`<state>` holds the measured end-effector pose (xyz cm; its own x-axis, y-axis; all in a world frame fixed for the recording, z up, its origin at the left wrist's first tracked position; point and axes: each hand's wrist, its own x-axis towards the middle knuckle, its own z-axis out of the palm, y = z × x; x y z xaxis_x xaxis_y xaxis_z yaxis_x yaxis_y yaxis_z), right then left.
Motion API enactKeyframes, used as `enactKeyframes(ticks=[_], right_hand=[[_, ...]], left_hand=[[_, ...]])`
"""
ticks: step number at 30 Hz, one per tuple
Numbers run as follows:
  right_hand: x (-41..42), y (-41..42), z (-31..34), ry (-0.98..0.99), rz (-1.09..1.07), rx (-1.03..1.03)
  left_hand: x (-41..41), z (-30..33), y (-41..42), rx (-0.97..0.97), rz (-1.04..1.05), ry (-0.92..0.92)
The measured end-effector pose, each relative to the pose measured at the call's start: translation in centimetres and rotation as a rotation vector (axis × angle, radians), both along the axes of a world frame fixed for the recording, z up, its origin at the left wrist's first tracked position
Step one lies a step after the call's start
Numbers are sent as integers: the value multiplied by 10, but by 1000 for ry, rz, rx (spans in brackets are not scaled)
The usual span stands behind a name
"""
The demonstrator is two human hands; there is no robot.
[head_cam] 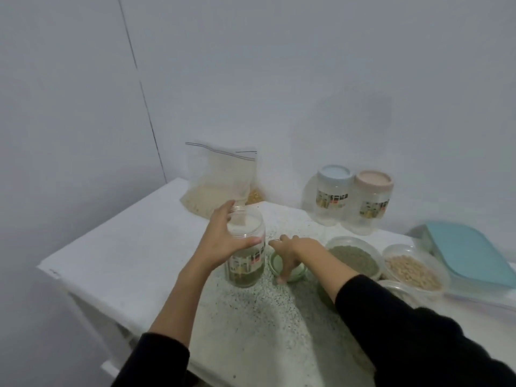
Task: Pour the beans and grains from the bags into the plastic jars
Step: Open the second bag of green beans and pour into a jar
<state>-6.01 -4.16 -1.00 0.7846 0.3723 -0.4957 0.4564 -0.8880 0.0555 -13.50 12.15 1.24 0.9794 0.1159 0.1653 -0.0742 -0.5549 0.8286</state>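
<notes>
In the middle of the frame, a person's left hand [223,238] is gripping a clear plastic jar [245,252] standing upright on a white speckled counter [134,247]. The fingers are curling round the jar's open threaded neck on its left side, while the thumb is pressing across the near shoulder, pointing right. The jar is rounded and see-through, wearing a printed label, and a layer of dull green grain is sitting in its bottom part.

Just right of the jar, the right hand [293,252] is reaching down onto a round pale green lid [287,270] lying flat on the counter. Its fingers are curving over the lid's rim, with one fingertip touching the near edge; whether they are actually gripping it cannot be told.

Behind the jar, toward the upper middle, a soft transparent zip bag of pale grain [215,185] is leaning against the wall. To the right of centre, two more clear jars are standing side by side, touching: a blue-lidded jar [332,196] and a pink-lidded jar [371,202].

At the right edge, a shallow round tub of green grain [354,256] and a tub of pale beans [413,270] are sitting beside a flat teal box lid [472,252]. Both arms are wearing black sleeves [418,331].
</notes>
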Motion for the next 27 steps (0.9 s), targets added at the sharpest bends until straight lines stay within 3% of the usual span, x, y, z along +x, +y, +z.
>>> enactKeyframes(ticks=[4, 7, 9, 12, 14, 15, 17, 19, 27], right_hand=[[6, 2, -22, -5, -38, 1], [18, -3, -19, -24, -164, 195], [27, -9, -5, -101, -349, 617], [25, -5, 26, -153, -572, 1420], [15, 9, 39, 132, -532, 1829], [9, 16, 41, 290, -459, 1905], [-1, 29, 37, 394, -285, 1826], [-3, 35, 29, 358, -180, 1731], [5, 36, 19, 399, -103, 1559]], left_hand=[[8, -11, 15, -189, -73, -17], [10, -20, 25, -267, -137, -21], [12, -26, 29, -302, -159, -21], [16, -33, 31, -323, -224, -19], [19, -36, 33, -333, -247, -24], [20, -37, 34, -347, -249, -24], [23, -40, 38, -383, -255, -17], [26, -41, 43, -407, -268, -3], [32, -44, 55, -460, -388, 47]])
